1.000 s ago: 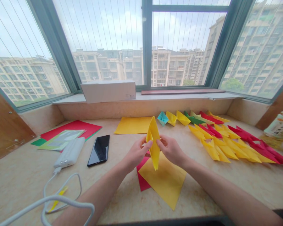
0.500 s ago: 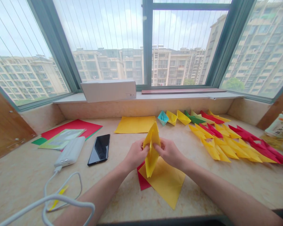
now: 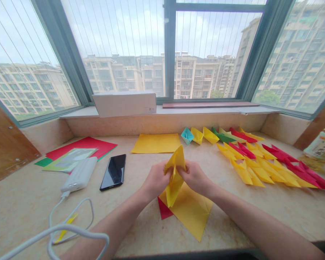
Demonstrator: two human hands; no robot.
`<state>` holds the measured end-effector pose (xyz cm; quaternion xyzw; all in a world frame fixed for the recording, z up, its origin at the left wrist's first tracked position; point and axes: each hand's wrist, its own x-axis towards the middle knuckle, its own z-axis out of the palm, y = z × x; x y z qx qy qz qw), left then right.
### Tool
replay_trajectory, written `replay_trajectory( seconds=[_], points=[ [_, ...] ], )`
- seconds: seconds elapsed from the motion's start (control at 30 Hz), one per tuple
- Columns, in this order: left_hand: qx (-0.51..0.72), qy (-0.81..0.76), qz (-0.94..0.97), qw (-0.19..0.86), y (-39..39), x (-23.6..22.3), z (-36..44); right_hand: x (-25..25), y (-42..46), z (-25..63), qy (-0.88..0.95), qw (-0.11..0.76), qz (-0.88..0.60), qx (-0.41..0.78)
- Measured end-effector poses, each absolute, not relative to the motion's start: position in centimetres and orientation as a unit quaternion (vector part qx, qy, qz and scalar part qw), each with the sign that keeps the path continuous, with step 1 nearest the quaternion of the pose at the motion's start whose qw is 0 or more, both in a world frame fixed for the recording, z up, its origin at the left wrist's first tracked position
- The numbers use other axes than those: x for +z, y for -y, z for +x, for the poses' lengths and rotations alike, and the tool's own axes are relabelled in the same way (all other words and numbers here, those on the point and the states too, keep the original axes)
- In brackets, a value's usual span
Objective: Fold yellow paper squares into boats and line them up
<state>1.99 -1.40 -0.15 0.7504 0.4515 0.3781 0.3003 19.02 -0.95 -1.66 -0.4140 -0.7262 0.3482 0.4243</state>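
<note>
A folded yellow paper boat (image 3: 176, 162) is held up in the middle, its long body pointing away from me and its fold slightly parted. My left hand (image 3: 159, 178) grips its left side, thumb pressed on the inner fold. On the other side my right hand (image 3: 193, 175) pinches it the same way, fingers curled behind the paper. Beneath the hands lies a flat yellow sheet (image 3: 193, 215) with a crease near its right corner. A red sheet (image 3: 164, 209) shows from under it at the left.
Finished paper boats (image 3: 262, 168) in several colours stand in rows at the right. A yellow sheet stack (image 3: 155, 143) lies behind my hands. To the left are a phone (image 3: 113, 172), a white power bank (image 3: 79, 174) with a cable (image 3: 78, 231), and red paper (image 3: 81, 146).
The yellow paper has tilted, its far tip leaning to the right and its near tip dropping slightly left. Both hands keep hold of it and have turned a little.
</note>
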Motion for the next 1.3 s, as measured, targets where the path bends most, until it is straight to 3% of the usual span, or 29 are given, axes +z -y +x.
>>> replay_trajectory(
  seconds=[0.17, 0.37, 0.53, 0.83, 1.1, 1.3],
  points=[
    [0.373, -0.475, 0.754, 0.258, 1.8, 0.2, 2.2, -1.6, 0.9, 19.0, 0.743, 0.417, -0.423, 0.307],
    [0.365, -0.534, 0.734, 0.207, 1.5, 0.2, 1.8, -0.8, 1.5, 19.5, 0.750, 0.424, -0.488, 0.143],
    [0.369, -0.534, 0.727, 0.223, 1.5, 0.0, 1.9, -0.4, 2.2, 19.3, 0.803, 0.358, -0.470, 0.077],
    [0.390, -0.508, 0.728, 0.245, 1.5, -0.3, 2.3, -0.8, 2.6, 18.6, 0.816, 0.343, -0.456, 0.092],
    [0.416, -0.500, 0.712, 0.265, 0.9, -0.3, 1.8, -0.8, 1.9, 18.6, 0.757, 0.405, -0.445, 0.254],
    [0.411, -0.500, 0.717, 0.257, 0.8, -0.5, 1.7, -0.6, 2.4, 18.4, 0.776, 0.396, -0.442, 0.214]
  ],
)
